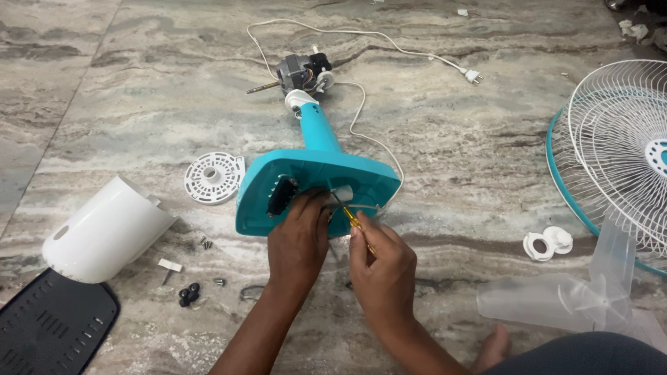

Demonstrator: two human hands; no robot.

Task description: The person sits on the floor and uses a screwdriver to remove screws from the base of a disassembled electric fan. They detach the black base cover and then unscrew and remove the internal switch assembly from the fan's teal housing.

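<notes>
A teal fan base [313,173] lies on its side on the marble floor, its open underside facing me, with its teal neck [316,128] running up to a bare motor [299,73]. My left hand [299,239] rests on the base's lower rim, fingers reaching into the cavity beside a black part [281,196] and a small white part [343,194]. My right hand [381,267] grips a yellow-handled screwdriver [354,221], its tip pointing into the cavity near the white part.
A white motor cover [104,232] and a black vented panel [52,326] lie at the left. A white round disc [213,178], loose screws [206,244] and black knobs [188,294] sit nearby. Wire fan guard [618,146], clear blade [577,298], white nuts [547,243] at right. White cord with plug [472,75].
</notes>
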